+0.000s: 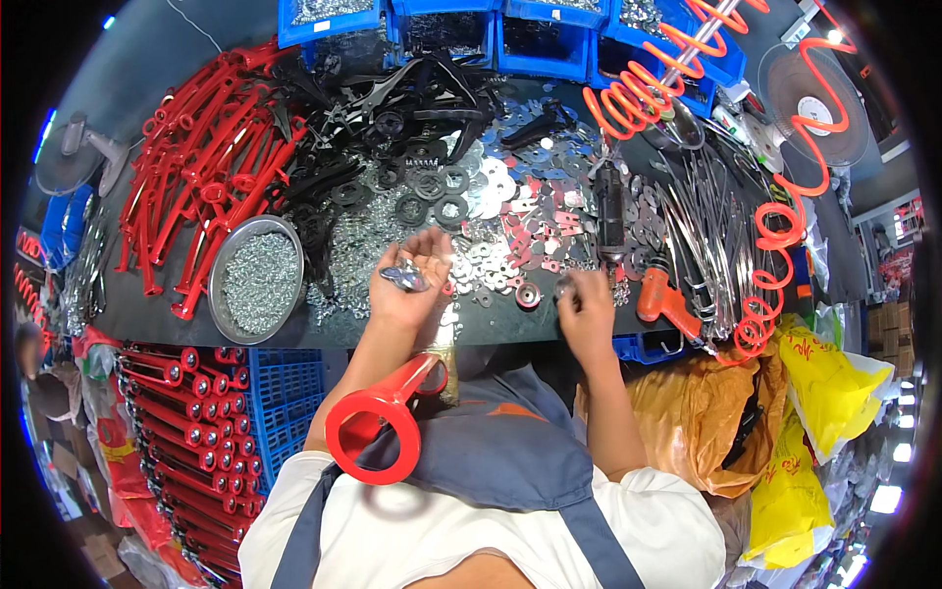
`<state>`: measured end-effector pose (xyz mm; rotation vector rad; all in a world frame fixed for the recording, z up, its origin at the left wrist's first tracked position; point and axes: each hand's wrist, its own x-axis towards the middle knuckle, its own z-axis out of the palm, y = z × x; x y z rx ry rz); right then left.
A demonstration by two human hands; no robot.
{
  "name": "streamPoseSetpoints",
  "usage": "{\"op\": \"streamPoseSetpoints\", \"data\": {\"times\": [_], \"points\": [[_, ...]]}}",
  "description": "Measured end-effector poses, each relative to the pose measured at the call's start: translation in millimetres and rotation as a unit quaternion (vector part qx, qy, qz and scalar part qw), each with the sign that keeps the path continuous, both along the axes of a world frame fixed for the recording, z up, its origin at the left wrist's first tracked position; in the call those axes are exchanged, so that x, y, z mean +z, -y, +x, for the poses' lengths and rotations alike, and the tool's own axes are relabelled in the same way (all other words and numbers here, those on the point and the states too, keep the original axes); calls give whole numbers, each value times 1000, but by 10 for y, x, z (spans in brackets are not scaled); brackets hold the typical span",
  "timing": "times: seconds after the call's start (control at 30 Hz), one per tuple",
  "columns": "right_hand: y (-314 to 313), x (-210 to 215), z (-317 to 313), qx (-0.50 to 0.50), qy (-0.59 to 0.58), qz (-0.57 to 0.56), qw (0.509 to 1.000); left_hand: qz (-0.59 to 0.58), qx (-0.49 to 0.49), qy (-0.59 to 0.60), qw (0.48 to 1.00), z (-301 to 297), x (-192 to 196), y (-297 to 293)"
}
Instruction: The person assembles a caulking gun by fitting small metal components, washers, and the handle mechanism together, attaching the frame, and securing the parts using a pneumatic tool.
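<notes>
My left hand (410,280) is raised just above the tabletop (157,294), fingers curled around a few small shiny metal pieces (404,276) — a firm grasp, palm turned partly toward me. I cannot tell the exact kind of the pieces; they look like flat plated stampings.

My right hand (586,306) rests near the front edge of the tabletop, fingers bent down onto a small dark round part (563,288). The fingertips hide the contact, so whether it is pinched or only touched I cannot tell.

A red tube with a wide round flange (378,422) lies across my lap, flange toward the camera, its far end pointing up at the tabletop edge just below my left wrist. Neither hand touches it.

Around the hands:
- a scatter of silver washers and flat metal plates (496,191) between and beyond both hands
- a round metal bowl of small screws (256,279), left of my left hand, well apart
- a heap of red metal arms (201,157) at far left, black plastic parts (392,108) beside them
- an orange-handled tool (665,299) just right of my right hand
- an orange coiled air hose (785,231) looping along the right side
- blue bins (535,39) along the far edge
- a blue crate with more red tubes (196,412) on the floor to my left
</notes>
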<state>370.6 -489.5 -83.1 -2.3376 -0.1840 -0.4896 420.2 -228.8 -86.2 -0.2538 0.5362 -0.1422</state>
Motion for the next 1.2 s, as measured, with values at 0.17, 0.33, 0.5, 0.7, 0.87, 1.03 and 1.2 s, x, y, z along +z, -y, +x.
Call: {"op": "streamPoseSetpoints", "data": {"times": [0.17,0.33,0.5,0.7,0.87,1.03,1.2], "points": [[68,-258,-96,25,71,-98,992,-10,-25,-35,999,4,44,-36],[-91,-83,-48,14,-115,328,937,18,-66,23,997,6,-23,-87],[-237,-138,84,101,-75,127,984,-130,-136,12,982,-41,233,-19],[-271,-168,57,77,26,-5,997,136,-219,57,965,-80,321,28],[-335,-143,40,92,13,-6,996,-7,-298,141,944,-35,-74,-24],[-524,302,-65,28,35,132,990,222,-267,38,937,-129,407,185],[-939,433,68,99,59,127,985,95,-275,170,942,-95,166,152]]}}
